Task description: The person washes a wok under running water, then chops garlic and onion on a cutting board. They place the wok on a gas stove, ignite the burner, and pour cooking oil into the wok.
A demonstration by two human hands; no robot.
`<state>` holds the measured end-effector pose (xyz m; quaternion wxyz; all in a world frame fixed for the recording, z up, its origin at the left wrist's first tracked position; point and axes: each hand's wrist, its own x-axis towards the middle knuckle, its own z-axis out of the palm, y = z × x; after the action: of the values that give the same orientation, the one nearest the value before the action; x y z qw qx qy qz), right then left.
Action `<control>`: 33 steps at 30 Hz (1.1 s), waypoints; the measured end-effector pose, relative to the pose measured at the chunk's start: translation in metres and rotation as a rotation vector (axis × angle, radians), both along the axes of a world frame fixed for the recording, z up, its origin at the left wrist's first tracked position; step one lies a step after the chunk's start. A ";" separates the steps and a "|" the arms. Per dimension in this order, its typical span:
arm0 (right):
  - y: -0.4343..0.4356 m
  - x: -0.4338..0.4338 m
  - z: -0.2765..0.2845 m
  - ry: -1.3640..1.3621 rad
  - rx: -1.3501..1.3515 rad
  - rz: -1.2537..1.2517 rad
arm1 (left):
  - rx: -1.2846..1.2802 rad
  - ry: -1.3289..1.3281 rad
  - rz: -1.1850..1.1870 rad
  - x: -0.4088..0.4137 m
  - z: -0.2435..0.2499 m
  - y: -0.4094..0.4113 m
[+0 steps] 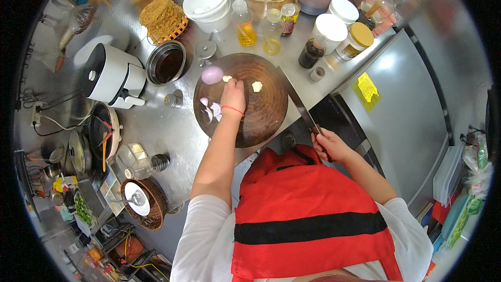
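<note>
A round wooden chopping board (266,117) lies before me on the steel counter. Over its middle, my left hand (233,96) reaches down with bent fingers. Its fingertips are beside a pale garlic clove (227,78); whether they grip anything is hidden. A peeled purple onion (212,75) rests near the board's far left edge, and cut onion pieces (215,111) lie left of my wrist. To the right of the hand is a flattened piece of garlic (256,86). My right hand (330,145) holds a long knife (295,96) by its dark handle, blade pointing away along the board's right edge.
Behind the board stand oil bottles (245,31), white tubs (207,6) and a dark sauce bottle (313,51). Leftward are a steel bowl of dark liquid (166,64), a white air fryer (113,76) and a wicker basket (158,207). A grey metal surface (399,98) extends at right.
</note>
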<state>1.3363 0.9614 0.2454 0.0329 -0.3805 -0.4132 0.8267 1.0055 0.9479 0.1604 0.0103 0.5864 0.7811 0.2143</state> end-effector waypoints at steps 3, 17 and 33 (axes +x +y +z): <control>0.000 0.011 -0.003 -0.092 0.201 0.091 | -0.086 -0.114 -0.150 0.010 -0.006 -0.021; -0.015 -0.009 -0.057 -0.564 1.326 0.625 | 0.293 -0.441 0.229 0.032 0.022 -0.114; -0.008 -0.005 -0.003 0.026 -0.179 -0.051 | 0.191 -0.283 0.137 0.034 0.005 0.002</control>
<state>1.3317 0.9536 0.2424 0.0251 -0.3815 -0.3273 0.8641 1.0395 0.9500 0.1655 0.0496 0.4943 0.7860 0.3680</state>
